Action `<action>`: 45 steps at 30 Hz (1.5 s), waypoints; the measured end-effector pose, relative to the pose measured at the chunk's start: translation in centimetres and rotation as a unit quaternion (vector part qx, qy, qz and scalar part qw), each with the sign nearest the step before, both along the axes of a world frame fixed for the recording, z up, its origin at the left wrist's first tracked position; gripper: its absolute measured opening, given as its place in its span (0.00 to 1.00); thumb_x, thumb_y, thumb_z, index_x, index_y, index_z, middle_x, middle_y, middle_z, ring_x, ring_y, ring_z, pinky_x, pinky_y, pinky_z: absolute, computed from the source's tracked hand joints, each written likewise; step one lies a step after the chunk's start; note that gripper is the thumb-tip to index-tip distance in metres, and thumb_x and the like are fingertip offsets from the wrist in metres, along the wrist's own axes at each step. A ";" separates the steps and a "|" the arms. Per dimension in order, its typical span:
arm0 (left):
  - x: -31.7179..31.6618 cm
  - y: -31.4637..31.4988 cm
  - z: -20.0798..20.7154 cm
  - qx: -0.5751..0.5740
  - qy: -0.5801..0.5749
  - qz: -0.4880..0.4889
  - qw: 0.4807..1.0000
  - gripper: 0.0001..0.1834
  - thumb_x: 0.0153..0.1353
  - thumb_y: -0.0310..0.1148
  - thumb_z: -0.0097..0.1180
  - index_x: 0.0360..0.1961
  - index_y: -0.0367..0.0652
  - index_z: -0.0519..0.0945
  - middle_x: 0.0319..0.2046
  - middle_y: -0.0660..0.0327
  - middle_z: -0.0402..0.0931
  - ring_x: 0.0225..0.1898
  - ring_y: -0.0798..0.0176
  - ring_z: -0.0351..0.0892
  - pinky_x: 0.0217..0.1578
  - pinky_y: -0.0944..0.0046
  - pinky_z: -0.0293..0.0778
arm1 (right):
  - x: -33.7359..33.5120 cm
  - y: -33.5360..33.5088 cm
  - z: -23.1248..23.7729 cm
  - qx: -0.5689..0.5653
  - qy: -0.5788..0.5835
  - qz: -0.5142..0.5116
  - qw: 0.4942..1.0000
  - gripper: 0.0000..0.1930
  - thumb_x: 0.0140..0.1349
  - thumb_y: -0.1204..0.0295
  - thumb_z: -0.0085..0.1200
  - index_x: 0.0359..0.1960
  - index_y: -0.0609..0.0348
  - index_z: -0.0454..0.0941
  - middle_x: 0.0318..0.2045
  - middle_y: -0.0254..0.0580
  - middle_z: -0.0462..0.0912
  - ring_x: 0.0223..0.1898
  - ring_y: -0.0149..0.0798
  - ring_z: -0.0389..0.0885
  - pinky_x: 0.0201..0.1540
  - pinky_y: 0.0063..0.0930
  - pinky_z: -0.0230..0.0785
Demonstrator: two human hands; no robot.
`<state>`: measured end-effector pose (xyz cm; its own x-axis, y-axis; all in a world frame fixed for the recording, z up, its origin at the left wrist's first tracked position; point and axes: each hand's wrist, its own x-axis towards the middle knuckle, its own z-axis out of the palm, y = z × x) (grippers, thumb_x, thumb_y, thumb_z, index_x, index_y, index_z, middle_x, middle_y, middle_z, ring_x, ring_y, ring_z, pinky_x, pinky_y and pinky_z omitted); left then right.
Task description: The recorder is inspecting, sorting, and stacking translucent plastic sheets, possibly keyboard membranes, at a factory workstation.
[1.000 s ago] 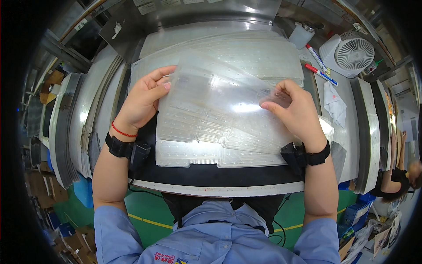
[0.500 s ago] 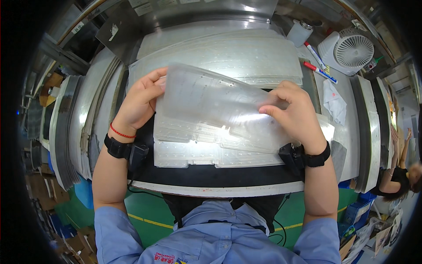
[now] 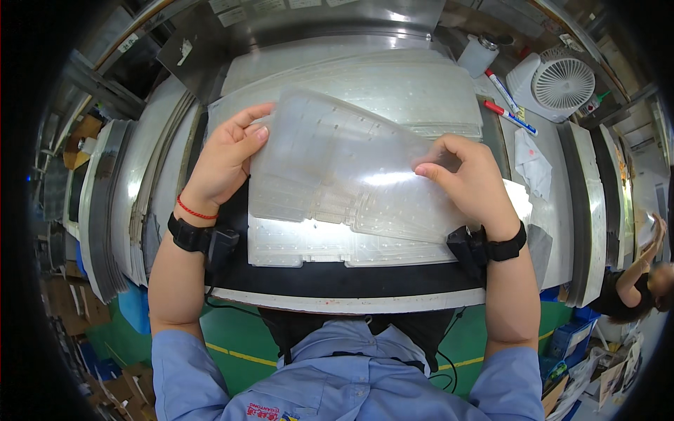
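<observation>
A thin, translucent plastic sheet [image 3: 337,151] with small punched marks is held up and tilted in front of me. My right hand [image 3: 472,175] pinches its right edge between thumb and fingers. At the sheet's upper left edge is my left hand [image 3: 235,144], its thumb and fingers closed on that edge. Beneath the raised sheet, more clear sheets [image 3: 288,245] with notched front edges lie on a black mat [image 3: 365,279]. Farther back rests a wide stack of similar sheets [image 3: 379,81].
Stacks of panels stand on the left [image 3: 133,182] and right [image 3: 586,203]. At the back right are a white fan [image 3: 558,83], a bottle [image 3: 479,56], red-capped markers [image 3: 509,116] and a white cloth [image 3: 532,161]. Another person [image 3: 628,288] is at the far right.
The held sheet has shifted slightly, its upper left corner higher and farther right. My hands have barely moved. The person at the far right has raised an arm differently.
</observation>
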<state>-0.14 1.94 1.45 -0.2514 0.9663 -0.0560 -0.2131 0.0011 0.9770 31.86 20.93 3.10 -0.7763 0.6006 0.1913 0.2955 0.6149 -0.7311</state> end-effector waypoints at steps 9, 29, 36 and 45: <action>1.1 0.0 1.1 0.009 -0.013 0.001 1.000 0.24 0.75 0.31 0.52 0.67 0.34 0.67 0.53 0.54 0.82 0.53 0.65 0.83 0.57 0.65 0.77 | 0.1 0.1 -0.1 0.006 0.010 -0.018 1.000 0.13 0.55 0.69 0.71 0.32 0.66 0.81 0.29 0.48 0.84 0.30 0.42 0.82 0.37 0.31 0.73; -0.1 -0.1 0.3 -0.028 -0.023 -0.005 0.999 0.20 0.76 0.30 0.49 0.65 0.31 0.71 0.54 0.54 0.81 0.52 0.66 0.83 0.57 0.65 0.78 | 0.1 0.3 0.5 -0.048 0.010 -0.064 0.997 0.12 0.56 0.71 0.70 0.33 0.66 0.80 0.30 0.44 0.87 0.32 0.37 0.84 0.39 0.28 0.74; -0.7 -0.1 -0.6 -0.008 -0.063 -0.023 0.998 0.20 0.77 0.30 0.48 0.66 0.32 0.70 0.55 0.55 0.81 0.53 0.66 0.83 0.57 0.65 0.78 | 0.0 0.6 -0.1 -0.019 0.003 -0.014 1.000 0.13 0.55 0.70 0.71 0.32 0.66 0.81 0.30 0.44 0.86 0.33 0.37 0.83 0.40 0.29 0.74; -0.3 -0.2 0.4 -0.006 -0.042 -0.033 0.999 0.23 0.76 0.30 0.48 0.68 0.31 0.68 0.57 0.54 0.80 0.54 0.65 0.82 0.57 0.64 0.78 | -0.1 0.6 -0.4 -0.008 -0.022 -0.029 0.999 0.14 0.54 0.69 0.72 0.33 0.66 0.80 0.28 0.48 0.83 0.31 0.41 0.82 0.39 0.31 0.73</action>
